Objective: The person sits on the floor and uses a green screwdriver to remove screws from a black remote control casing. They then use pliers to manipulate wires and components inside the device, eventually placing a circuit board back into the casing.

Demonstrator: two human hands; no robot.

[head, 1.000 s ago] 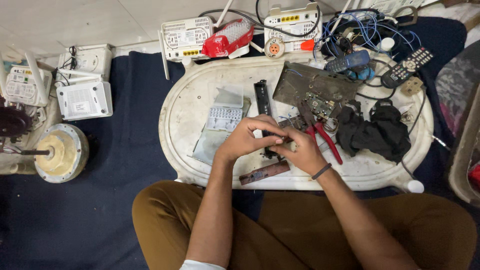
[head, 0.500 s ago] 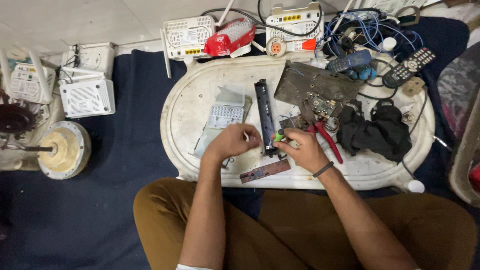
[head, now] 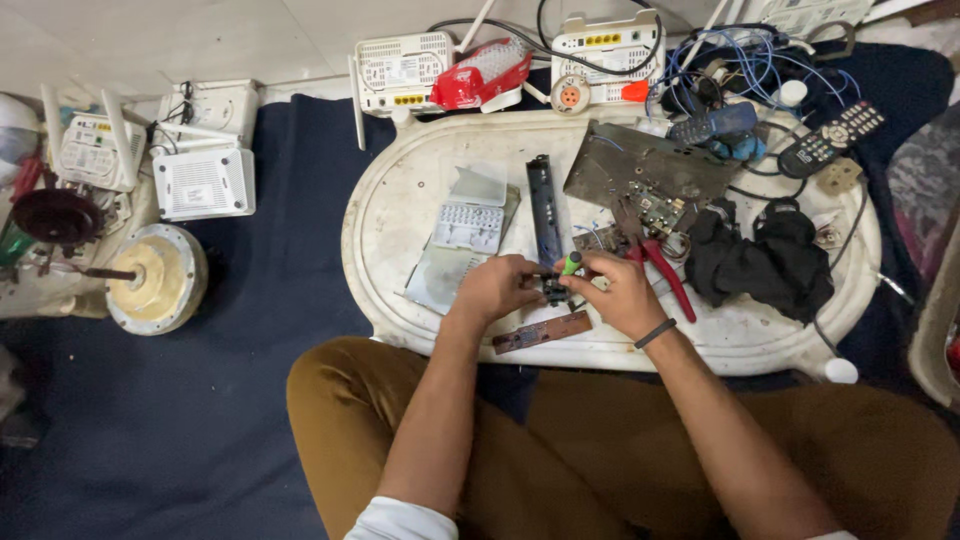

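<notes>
My left hand grips the near end of a long black remote casing that lies on a white oval tray. My right hand holds a green-handled screwdriver with its tip down at the casing's near end, between both hands. A brown circuit board strip lies just in front of my hands. A grey keypad sheet rests to the left of the casing. Red-handled pliers lie right of my right hand.
A large circuit board, black cloth, blue wires and a black remote fill the tray's right side. White routers and a red lamp sit behind. More routers and a round motor lie left on the dark blue mat.
My hands drew apart, then came together again at the casing's near end. The green-handled screwdriver now stands between them at the casing.
</notes>
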